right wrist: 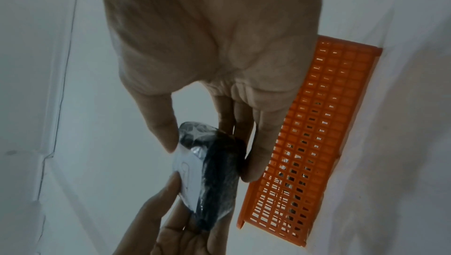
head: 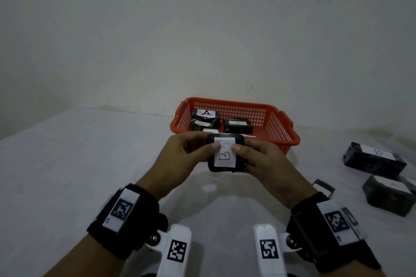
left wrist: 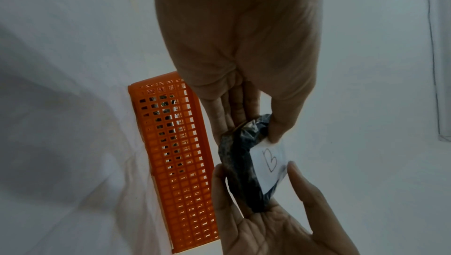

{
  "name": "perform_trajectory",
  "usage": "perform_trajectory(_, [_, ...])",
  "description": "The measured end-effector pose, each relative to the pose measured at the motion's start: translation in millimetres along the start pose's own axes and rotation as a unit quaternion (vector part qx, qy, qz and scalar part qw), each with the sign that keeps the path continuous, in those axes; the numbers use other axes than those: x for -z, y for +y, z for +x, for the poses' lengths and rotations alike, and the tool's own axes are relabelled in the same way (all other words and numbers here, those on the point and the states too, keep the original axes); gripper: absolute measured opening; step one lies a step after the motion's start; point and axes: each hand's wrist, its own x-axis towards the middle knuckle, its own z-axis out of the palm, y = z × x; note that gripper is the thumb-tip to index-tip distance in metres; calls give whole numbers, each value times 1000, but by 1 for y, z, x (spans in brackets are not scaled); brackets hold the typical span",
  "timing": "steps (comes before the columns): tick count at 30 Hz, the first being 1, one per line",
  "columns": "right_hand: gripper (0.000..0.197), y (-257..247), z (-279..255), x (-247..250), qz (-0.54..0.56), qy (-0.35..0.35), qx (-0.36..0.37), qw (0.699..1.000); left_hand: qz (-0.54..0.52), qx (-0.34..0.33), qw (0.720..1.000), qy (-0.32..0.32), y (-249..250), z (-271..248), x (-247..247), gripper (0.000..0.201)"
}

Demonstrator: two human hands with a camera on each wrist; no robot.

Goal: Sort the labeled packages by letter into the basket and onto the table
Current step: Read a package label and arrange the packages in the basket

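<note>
Both hands hold one black wrapped package (head: 225, 153) with a white label marked B, in the air just in front of the red basket (head: 290, 139). My left hand (head: 191, 153) pinches its left side, thumb on the label. On the other side my right hand (head: 258, 157) pinches it the same way. The wrist views show the same package (left wrist: 246, 162) (right wrist: 214, 174) between thumbs and fingers. Inside the basket lie packages labelled A (head: 205, 117) (head: 238, 125). Two more packages (head: 374, 158) (head: 389, 194) rest on the table at the right; the farther one reads B.
A white cloth covers the table (head: 78, 164), which meets a plain wall behind the basket. The basket's mesh wall (left wrist: 175, 162) (right wrist: 310, 133) stands close to the hands. A small dark clip-like object (head: 323, 186) lies beside my right wrist.
</note>
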Motion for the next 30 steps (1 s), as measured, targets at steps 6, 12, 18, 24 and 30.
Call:
perform_trajectory(6, [26,-1,1,2,-6,15,14,1000,13,-10,1000,1,-2,0,0,24])
perform_trajectory(12, [28,-3,1,-1,69,-7,-5,998,1,-13,1000,15,-4,2,3,30])
perform_trajectory(18, [35,-8,-2,-7,187,-4,-46,981,-94,5,995,-7,-6,3,3,38])
perform_trajectory(24, [30,-3,0,-4,169,22,11,985,-33,-5,999,-6,-8,4,2,47])
perform_trajectory(30, [40,3,2,-2,59,45,50,996,22,5,1000,10,-7,2,-2,51])
